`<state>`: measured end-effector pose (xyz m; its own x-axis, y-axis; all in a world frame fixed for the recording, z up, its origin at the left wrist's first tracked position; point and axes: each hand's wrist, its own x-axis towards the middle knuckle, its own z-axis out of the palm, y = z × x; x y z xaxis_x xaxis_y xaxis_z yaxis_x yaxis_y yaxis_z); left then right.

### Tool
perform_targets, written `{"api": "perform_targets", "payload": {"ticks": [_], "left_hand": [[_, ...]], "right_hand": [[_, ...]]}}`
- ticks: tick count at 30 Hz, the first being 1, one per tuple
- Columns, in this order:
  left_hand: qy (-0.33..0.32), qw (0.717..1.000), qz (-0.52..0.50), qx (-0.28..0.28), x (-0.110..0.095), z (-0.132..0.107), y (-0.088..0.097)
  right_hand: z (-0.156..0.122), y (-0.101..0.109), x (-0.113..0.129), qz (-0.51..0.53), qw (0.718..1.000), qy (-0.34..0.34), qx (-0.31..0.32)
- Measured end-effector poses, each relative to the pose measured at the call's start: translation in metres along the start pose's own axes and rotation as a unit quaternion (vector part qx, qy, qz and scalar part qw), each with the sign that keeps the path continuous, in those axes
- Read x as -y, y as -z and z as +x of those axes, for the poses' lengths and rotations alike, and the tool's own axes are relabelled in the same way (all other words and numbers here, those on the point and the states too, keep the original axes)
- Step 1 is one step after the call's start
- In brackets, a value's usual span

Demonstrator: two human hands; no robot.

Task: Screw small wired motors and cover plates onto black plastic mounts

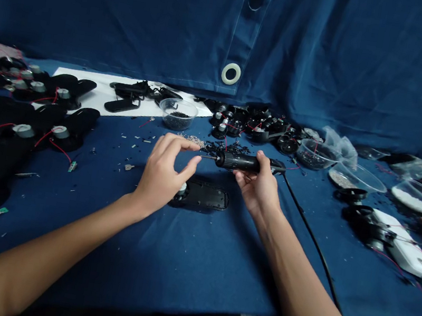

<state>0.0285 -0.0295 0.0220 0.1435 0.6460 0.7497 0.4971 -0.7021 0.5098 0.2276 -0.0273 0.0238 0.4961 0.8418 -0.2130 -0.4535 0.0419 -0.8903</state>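
Wrapped firmly around the electric screwdriver (pixel 238 162), our right hand (pixel 262 188) holds it level over the blue table (pixel 179 260), while our left hand (pixel 164 169) has thumb and forefinger slightly parted at the tip of the bit (pixel 209 157), pinching what, if anything, we cannot tell. We'd best steady the bit and keep that touch light. Nearer us lies the black shell (pixel 207 196), partly hidden behind our left hand; loose small parts (pixel 228 148) crowd beyond, and the trailing cord (pixel 310 238) could drag.
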Motion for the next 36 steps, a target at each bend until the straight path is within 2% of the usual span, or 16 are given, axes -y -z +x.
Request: {"api": "perform_targets", "payload": {"ticks": [7,10,12,14,17,20,22,28,32,36], "left_hand": [[-0.026,0.999,0.004,0.028,-0.001,0.002,0.002],[-0.033,0.997,0.013,0.072,-0.002,0.009,0.007],[-0.039,0.990,0.015,0.132,0.000,0.016,0.014],[-0.032,0.975,0.008,0.222,0.004,0.022,0.023],[0.005,0.926,0.013,0.377,0.014,0.023,0.034],[0.044,0.885,0.026,0.463,0.019,0.014,0.035],[0.053,0.882,0.026,0.468,0.018,0.008,0.031],[0.042,0.900,0.009,0.434,0.015,-0.003,0.015],[0.035,0.900,0.008,0.434,0.017,-0.003,0.015],[0.041,0.898,0.014,0.439,0.016,-0.003,0.016]], "right_hand": [[-0.003,-0.001,-0.001,-0.013,1.000,0.011,-0.011],[-0.004,0.000,0.001,0.015,0.999,0.025,-0.031],[-0.005,0.000,0.005,0.063,0.995,0.048,-0.055],[-0.006,0.001,0.010,0.122,0.987,0.072,-0.073],[-0.009,0.000,0.016,0.177,0.978,0.085,-0.072],[-0.012,-0.003,0.018,0.195,0.975,0.084,-0.062],[-0.014,-0.005,0.017,0.201,0.974,0.090,-0.055],[-0.017,-0.008,0.007,0.153,0.977,0.147,-0.008],[-0.018,-0.009,0.003,0.101,0.975,0.200,0.011],[-0.019,-0.010,0.000,0.073,0.972,0.221,0.030]]}}
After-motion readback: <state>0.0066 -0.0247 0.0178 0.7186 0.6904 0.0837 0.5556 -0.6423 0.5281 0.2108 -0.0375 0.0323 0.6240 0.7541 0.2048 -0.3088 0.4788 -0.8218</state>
